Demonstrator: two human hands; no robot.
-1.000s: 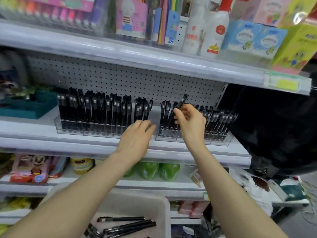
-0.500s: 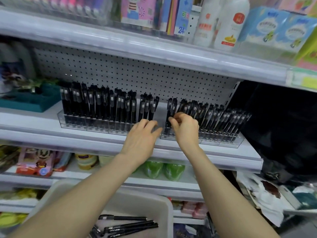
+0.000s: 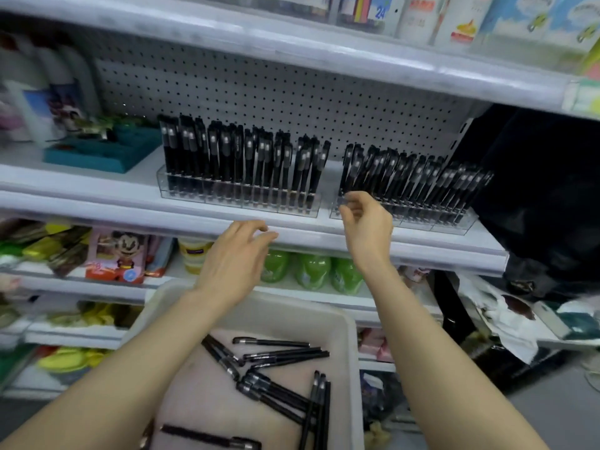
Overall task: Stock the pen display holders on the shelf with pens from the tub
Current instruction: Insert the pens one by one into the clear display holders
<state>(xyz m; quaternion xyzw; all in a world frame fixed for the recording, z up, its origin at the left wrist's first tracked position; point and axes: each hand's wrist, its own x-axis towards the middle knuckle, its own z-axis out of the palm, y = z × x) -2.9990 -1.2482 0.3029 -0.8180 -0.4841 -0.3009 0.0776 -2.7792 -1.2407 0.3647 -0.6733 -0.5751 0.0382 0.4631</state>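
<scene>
Nearest to you, the pale plastic tub [image 3: 292, 307] sits low between your forearms, with loose black pens [image 3: 276, 393] scattered flat across its bottom. Above its far rim your left hand [image 3: 233, 258] hovers in front of the shelf [image 3: 97, 206] edge, fingers spread and relaxed, holding nothing. Your right hand [image 3: 367, 228] is raised at the front left corner of the right-hand clear pen holder [image 3: 431, 223]; its fingers are loosely bent and slightly apart with no pen between them, though the blur there makes it hard to say whether the fingertips touch the holder. Green bottles [image 3: 311, 271] stand on the lower shelf behind your wrists. The left-hand clear pen holder [image 3: 240, 200] stands just beside the right one, and both are packed with upright black pens. Further left lies a teal tray [image 3: 100, 154], with white pegboard [image 3: 259, 92] behind.
</scene>
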